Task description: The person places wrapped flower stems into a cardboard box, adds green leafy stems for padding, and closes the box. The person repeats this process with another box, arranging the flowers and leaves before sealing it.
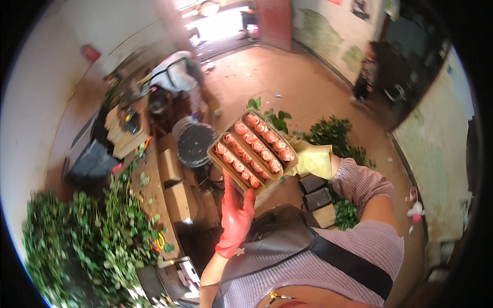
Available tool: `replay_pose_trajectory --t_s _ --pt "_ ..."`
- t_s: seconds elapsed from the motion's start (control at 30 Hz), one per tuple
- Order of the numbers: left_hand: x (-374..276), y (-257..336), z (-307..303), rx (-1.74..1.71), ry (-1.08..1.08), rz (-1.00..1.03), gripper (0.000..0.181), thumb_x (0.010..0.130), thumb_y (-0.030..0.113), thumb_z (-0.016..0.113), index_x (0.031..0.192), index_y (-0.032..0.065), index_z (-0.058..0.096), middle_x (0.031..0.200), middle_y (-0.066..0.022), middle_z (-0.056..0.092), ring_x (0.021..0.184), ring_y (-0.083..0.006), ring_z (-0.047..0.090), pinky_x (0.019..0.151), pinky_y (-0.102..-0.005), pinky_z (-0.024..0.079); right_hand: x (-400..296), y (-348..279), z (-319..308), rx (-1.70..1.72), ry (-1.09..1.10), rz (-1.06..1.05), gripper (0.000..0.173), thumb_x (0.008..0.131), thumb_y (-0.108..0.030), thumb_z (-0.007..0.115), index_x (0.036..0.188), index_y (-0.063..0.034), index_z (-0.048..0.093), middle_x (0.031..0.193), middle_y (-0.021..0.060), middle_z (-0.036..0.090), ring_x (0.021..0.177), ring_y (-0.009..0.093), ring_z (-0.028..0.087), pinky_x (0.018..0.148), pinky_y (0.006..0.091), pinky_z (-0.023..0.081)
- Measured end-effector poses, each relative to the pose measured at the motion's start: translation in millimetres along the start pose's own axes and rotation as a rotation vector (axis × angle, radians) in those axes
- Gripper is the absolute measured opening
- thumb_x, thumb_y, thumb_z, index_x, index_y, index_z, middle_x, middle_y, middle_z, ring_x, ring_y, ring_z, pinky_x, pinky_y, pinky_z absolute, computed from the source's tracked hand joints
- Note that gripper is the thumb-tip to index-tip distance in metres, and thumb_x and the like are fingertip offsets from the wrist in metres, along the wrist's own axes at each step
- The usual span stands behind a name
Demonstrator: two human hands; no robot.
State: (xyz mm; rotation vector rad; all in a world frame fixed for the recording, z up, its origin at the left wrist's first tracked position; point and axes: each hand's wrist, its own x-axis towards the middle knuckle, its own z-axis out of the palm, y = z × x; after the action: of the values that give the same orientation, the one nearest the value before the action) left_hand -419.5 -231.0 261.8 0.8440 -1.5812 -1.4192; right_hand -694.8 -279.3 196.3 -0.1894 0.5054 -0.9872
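Note:
Rows of pink roses lie bundled between corrugated cardboard sheets, raised in front of me. My left hand, in a red rubber glove, grips the near edge of the bundle, thumb and fingers apart around it. On the right, my right hand, in a yellow glove, holds the far right side, its fingers partly hidden behind the cardboard. A dark apron covers my front just below the bundle.
Leafy green stems heap on the left beside a wooden workbench. A co-worker bends near a black-topped bucket. More greenery and dark boxes lie on the right. Another person stands by the dark doorway.

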Motion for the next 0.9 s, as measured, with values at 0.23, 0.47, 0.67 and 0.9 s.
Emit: replay_pose_trajectory --t_s 0.23,0.47,0.67,0.9 --pt "20 -33 18 -0.018 -0.303 -0.213 0.079 0.099 -0.004 0.054 0.166 0.0056 0.014 0.162 -0.0147 0.037 0.148 -0.0226 0.038 0.121 -0.0349 0.031 -42 63 -65 0.578 0.528 -0.342 0.059 0.106 -0.055 0.049 0.146 -0.0131 0.054 0.149 0.0098 0.057 0.135 0.029 0.054 0.110 0.0528 0.045" --pt "5 -94 -5 -0.157 -0.480 -0.328 0.082 0.092 -0.013 0.048 0.164 0.0006 0.014 0.156 -0.0170 0.042 0.143 -0.0250 0.045 0.119 -0.0361 0.034 -47 171 -91 0.606 0.289 -0.468 0.080 0.100 -0.070 0.048 0.158 -0.0160 0.042 0.163 0.0108 0.040 0.149 0.026 0.037 0.123 0.0383 0.031" --pt "-19 -148 -38 -0.171 -0.735 -0.423 0.082 0.094 -0.007 0.057 0.164 0.0047 0.017 0.156 -0.0160 0.043 0.142 -0.0250 0.045 0.119 -0.0374 0.034 -49 277 -109 0.359 0.643 -0.712 0.075 0.104 -0.066 0.040 0.156 -0.0119 0.042 0.157 0.0108 0.050 0.144 0.027 0.045 0.122 0.0392 0.033" --pt "-37 -244 -80 0.707 -1.363 -0.178 0.076 0.092 0.026 0.070 0.159 0.0107 0.036 0.149 -0.0175 0.055 0.121 -0.0376 0.064 0.095 -0.0449 0.056 -181 328 -87 -0.386 1.459 -0.258 0.063 0.111 -0.051 0.033 0.148 -0.0028 0.050 0.146 0.0153 0.058 0.137 0.028 0.053 0.115 0.0375 0.040"
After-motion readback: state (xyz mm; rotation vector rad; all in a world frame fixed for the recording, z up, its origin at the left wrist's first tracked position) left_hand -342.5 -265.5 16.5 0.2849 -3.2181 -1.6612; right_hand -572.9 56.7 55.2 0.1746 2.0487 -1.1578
